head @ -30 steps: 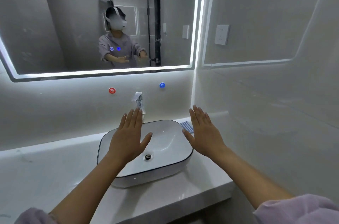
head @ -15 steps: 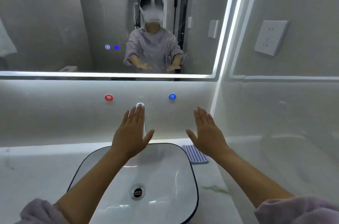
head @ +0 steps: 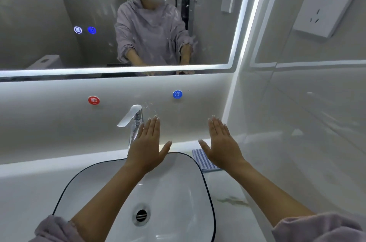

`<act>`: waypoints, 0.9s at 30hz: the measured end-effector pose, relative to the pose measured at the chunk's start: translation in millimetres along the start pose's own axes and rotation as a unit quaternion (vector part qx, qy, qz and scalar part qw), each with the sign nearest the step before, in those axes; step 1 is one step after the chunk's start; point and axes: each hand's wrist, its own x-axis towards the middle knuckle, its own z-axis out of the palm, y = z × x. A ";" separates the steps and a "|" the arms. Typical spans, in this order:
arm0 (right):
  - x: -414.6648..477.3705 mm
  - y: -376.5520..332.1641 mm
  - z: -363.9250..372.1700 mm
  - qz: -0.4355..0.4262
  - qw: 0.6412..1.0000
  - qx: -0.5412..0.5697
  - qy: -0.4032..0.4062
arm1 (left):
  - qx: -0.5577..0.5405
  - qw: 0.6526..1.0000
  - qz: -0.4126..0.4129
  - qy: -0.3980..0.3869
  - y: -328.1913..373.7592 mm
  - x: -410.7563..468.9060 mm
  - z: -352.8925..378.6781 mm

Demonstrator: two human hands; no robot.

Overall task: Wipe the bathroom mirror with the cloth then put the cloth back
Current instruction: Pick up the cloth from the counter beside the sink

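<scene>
White ceramic basin with a thin dark rim sits on the pale marble-patterned tabletop and serves as the reference point. Above and left of the basin, a red round sticker is fixed to the wall. A chrome faucet stands at the basin's back edge. The left hand is held over the back of the basin, palm down, fingers straight and spread, grasping nothing; it partly covers the faucet base. Higher on the wall above the basin hangs the mirror, lit along its edge, its glass streaked. A blue round sticker sits above the basin's right half. The right hand is past the basin's right back corner, likewise flat and empty. The blue-and-white striped cloth lies on the tabletop just beside that corner, partly hidden under the right hand; contact cannot be determined. A white socket plate is mounted on the side wall, far up and right of the basin.
</scene>
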 end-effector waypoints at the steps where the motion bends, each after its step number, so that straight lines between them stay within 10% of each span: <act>1: 1.4 2.6 3.6 0.006 1.000 0.000 -0.002 | -0.004 1.000 0.002 -0.001 -0.8 2.5 4.6; 27: 6.9 66.1 122.9 0.182 0.963 0.128 -0.149 | -0.026 0.975 0.038 -0.216 12.8 59.6 143.3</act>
